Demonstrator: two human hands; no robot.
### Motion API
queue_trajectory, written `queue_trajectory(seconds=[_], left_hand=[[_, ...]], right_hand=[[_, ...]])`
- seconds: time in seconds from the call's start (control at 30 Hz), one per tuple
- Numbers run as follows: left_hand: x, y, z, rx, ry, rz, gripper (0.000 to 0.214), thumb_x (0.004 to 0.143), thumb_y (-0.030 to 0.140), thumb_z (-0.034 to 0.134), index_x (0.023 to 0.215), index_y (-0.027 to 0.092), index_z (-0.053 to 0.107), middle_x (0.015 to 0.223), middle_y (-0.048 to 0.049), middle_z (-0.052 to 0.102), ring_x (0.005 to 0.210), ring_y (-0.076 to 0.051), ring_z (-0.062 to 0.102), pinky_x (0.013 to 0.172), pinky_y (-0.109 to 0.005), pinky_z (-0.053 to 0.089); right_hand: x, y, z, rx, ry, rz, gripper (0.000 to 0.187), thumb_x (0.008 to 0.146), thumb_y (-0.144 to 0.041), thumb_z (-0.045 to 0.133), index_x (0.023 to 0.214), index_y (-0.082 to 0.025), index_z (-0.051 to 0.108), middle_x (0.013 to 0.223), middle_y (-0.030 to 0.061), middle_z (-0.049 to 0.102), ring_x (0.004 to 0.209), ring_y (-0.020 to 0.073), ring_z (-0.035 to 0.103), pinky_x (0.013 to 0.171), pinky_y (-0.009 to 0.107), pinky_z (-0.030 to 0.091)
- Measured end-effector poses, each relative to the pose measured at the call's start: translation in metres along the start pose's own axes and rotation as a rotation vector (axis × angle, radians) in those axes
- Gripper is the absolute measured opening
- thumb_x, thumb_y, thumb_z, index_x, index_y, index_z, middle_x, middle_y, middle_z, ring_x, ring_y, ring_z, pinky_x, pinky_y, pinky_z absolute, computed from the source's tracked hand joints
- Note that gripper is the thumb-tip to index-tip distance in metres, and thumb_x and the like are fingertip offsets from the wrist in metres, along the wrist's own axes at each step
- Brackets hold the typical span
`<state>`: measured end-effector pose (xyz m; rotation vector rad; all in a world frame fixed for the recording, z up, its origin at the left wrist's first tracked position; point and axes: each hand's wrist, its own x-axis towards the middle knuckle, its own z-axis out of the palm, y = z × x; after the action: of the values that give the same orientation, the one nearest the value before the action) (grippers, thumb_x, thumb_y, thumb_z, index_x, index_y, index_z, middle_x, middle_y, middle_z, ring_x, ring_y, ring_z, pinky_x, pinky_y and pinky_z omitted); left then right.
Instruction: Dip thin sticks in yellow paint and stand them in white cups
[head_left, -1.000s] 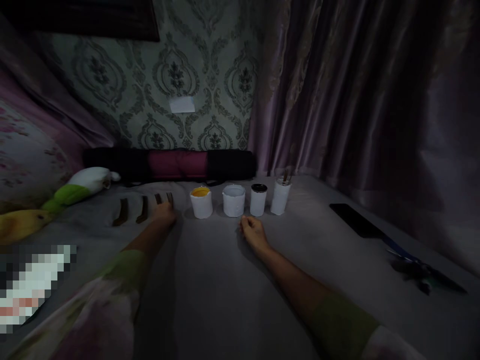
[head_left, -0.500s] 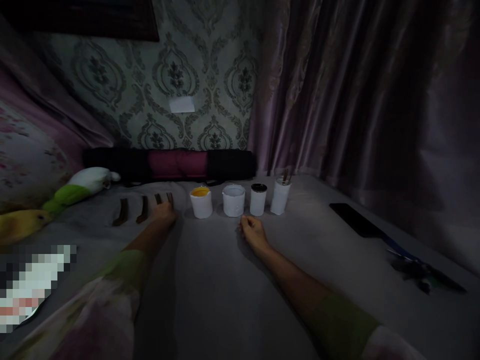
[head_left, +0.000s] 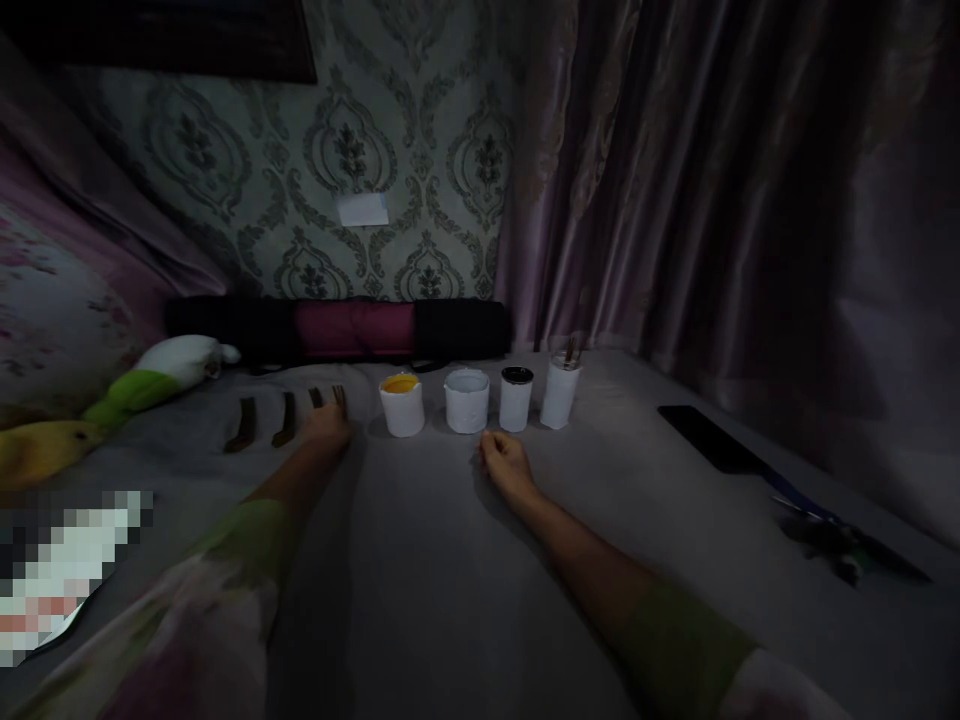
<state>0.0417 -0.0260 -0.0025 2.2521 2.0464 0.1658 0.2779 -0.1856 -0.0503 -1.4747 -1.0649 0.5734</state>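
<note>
In dim light I look down at a grey bed sheet (head_left: 420, 560). My left hand (head_left: 330, 428) rests on the sheet, its fingers curled around the nearest of several dark brown sticks (head_left: 339, 397) lying in a row. My right hand (head_left: 504, 463) lies on the sheet with fingers loosely curled, just in front of a row of white cups. The cups are a yellow-filled cup (head_left: 402, 404), a wide white cup (head_left: 466, 400), a black-topped cup (head_left: 516, 398) and a taller cup with sticks in it (head_left: 561, 390).
A black and maroon bolster (head_left: 352, 330) lies against the patterned wall. A green, white and yellow plush toy (head_left: 127, 395) sits at the left. A dark phone (head_left: 705, 438) and a dark tool (head_left: 832, 535) lie at the right, below heavy curtains (head_left: 750, 200).
</note>
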Motion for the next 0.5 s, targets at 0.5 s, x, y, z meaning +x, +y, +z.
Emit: queue_trajectory(seconds=[0.5], left_hand=[[-0.0052, 0.0050, -0.0048, -0.095, -0.011, -0.112, 0.037, 0.069, 0.022, 0.047, 0.099, 0.006, 0.059, 0.102, -0.0240, 0.059, 0.096, -0.034, 0.057, 0.069, -0.035, 0.045]], right_hand=[[-0.0009, -0.0049, -0.0003, -0.002, 0.009, 0.027, 0.035, 0.078, -0.043, 0.039, 0.062, -0.016, 0.055, 0.049, -0.0026, 0.049, 0.043, 0.0089, 0.043, 0.044, 0.019, 0.032]])
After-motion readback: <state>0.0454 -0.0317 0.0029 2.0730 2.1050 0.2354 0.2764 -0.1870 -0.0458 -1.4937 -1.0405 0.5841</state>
